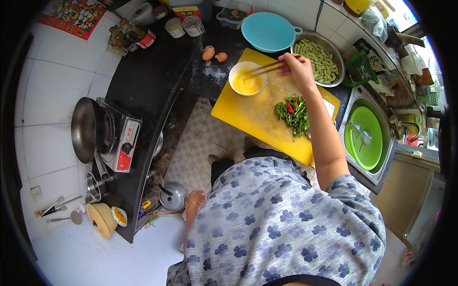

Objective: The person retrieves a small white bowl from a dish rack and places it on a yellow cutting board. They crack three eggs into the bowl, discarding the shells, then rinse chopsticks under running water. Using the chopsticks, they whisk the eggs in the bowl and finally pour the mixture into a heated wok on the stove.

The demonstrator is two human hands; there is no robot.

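In the head view my right hand (pixel 297 71) holds a pair of chopsticks (pixel 273 67), blurred by motion, with their tips in a white bowl (pixel 247 78) of yellow beaten egg (pixel 247 84). The bowl stands on a yellow cutting board (pixel 232 107). Chopped green leaves (pixel 298 123) with red pepper pieces (pixel 290 108) lie on the board, partly under my forearm. Cracked eggshells (pixel 208 53) sit on the black counter behind the bowl. Low at my left side, away from the counter, my left hand (pixel 196 197) hangs with nothing visible in it.
A blue plastic basin (pixel 267 32) and a steel bowl of cut green beans (pixel 318 60) stand behind the board. The sink at right holds a green basin (pixel 365 139). At left, a wok (pixel 84 130) rests on a portable gas stove (pixel 125 146). Jars and bottles line the back.
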